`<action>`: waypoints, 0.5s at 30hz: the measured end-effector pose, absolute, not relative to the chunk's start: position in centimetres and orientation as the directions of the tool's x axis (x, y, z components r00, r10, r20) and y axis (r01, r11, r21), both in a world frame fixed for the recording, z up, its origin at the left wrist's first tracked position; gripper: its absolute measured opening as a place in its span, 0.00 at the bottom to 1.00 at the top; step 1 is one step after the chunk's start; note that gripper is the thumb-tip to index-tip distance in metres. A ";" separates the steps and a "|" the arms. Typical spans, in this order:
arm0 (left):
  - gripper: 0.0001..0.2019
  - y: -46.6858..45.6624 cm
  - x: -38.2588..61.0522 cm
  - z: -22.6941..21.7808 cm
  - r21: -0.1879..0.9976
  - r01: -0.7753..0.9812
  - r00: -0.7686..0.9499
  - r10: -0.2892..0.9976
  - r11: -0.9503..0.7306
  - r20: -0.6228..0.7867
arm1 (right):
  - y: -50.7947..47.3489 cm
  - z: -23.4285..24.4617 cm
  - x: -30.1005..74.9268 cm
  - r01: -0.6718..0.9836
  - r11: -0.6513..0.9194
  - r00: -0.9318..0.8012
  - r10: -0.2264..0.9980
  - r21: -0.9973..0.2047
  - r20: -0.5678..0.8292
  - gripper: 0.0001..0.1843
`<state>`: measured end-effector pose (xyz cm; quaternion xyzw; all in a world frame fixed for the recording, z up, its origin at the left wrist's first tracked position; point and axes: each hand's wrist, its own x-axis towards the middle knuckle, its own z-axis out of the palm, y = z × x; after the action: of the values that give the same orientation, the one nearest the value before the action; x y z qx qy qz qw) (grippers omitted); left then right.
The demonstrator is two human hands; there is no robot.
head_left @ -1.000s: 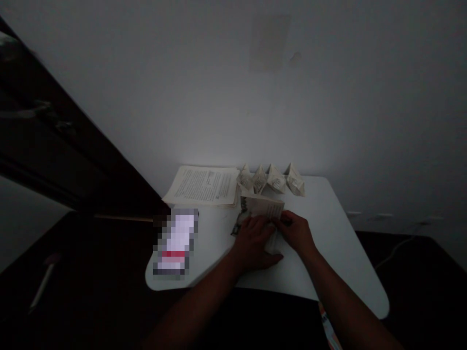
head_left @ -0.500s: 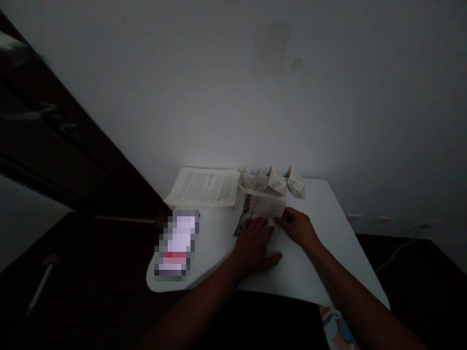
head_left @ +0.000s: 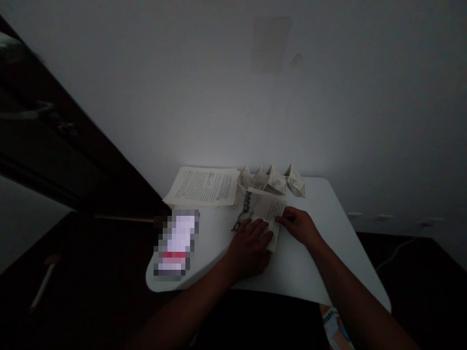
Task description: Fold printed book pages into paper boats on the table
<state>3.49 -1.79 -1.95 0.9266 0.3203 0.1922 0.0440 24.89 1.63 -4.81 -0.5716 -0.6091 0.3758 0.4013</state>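
A printed paper sheet (head_left: pixel 265 209), partly folded, lies on the white table (head_left: pixel 310 262). My left hand (head_left: pixel 250 243) rests flat on its lower left part, fingers stretched out and pressing it down. My right hand (head_left: pixel 299 226) touches the sheet's right edge with its fingers curled at the fold. Behind the sheet stand several small folded paper shapes (head_left: pixel 275 180) in a row near the wall.
A stack of printed pages (head_left: pixel 204 187) lies at the table's back left. A blurred bright rectangular object (head_left: pixel 177 240) sits at the front left. A dark door (head_left: pixel 44 136) stands to the left. A colourful item (head_left: pixel 333 328) shows below the table's front edge.
My left hand has slid slightly left and down on the sheet, uncovering more of the folded paper's lower edge. My right hand stays at the right edge.
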 end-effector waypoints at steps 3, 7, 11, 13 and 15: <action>0.19 -1.7 3.6 -2.0 0.175 0.570 0.748 0.595 -0.803 0.294 | 1.5 -4.6 24.7 0.471 0.078 -0.031 0.997 -0.879 0.072 0.10; 0.11 -1.6 4.0 -2.0 0.177 0.576 0.760 0.602 -0.798 0.243 | 1.3 -4.4 24.6 0.559 0.108 -0.026 0.993 -0.822 0.113 0.09; 0.09 -1.5 4.1 -2.0 0.203 0.578 0.739 0.612 -0.791 0.280 | 1.3 -4.3 24.8 0.553 0.106 -0.039 0.994 -0.826 0.101 0.11; 0.10 -1.2 4.1 -2.0 0.225 0.577 0.722 0.619 -0.785 0.309 | 1.2 -4.1 24.9 0.556 0.116 -0.054 0.993 -0.823 0.103 0.12; 0.11 -0.9 4.0 -2.0 0.237 0.580 0.707 0.626 -0.780 0.330 | 1.2 -3.9 24.9 0.576 0.132 -0.061 0.991 -0.807 0.119 0.10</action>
<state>4.05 -0.92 -1.99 0.9219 0.3269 0.1995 0.0580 24.93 1.16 -3.87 -0.5885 -0.6656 0.2959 0.3508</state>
